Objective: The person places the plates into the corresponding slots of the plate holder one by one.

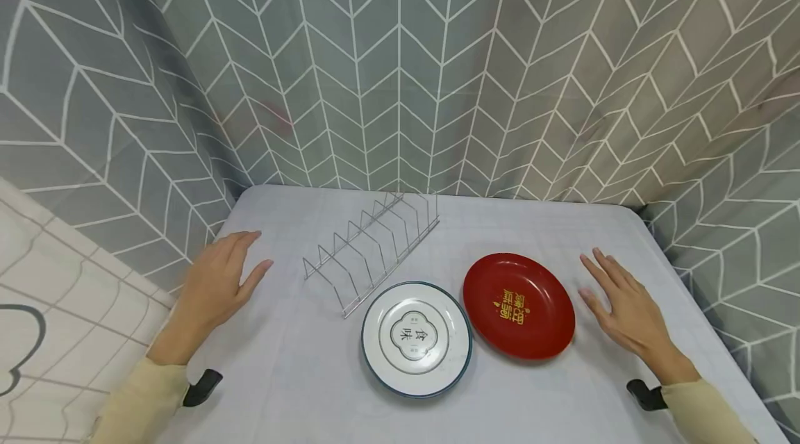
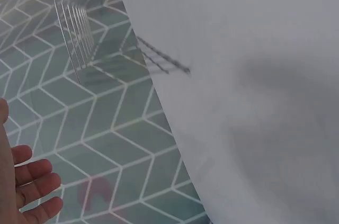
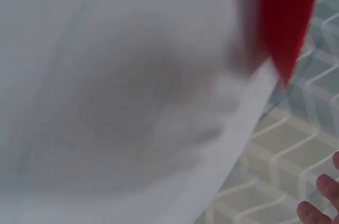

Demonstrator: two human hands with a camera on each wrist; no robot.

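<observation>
My left hand [image 1: 219, 281] hovers over the left part of the table, thumb apart from the straight fingers, holding nothing. To its right stands a wire dish rack [image 1: 375, 242], also seen in the left wrist view as thin metal loops [image 2: 77, 33]. A white plate [image 1: 400, 367] with a blue rim and printed characters lies in front of the rack. Beside it is a red oval plate [image 1: 531, 319] with gold characters, its edge close to the white plate. My right hand [image 1: 631, 312] is just right of the red plate, fingers spread, not touching it.
A white cloth [image 1: 281, 374] covers the table. Patterned grey curtains [image 1: 400, 83] hang behind and at both sides. Dark wrist straps [image 1: 203, 388] show at both sleeves. White tile-patterned material [image 1: 62, 291] lies beyond the left edge.
</observation>
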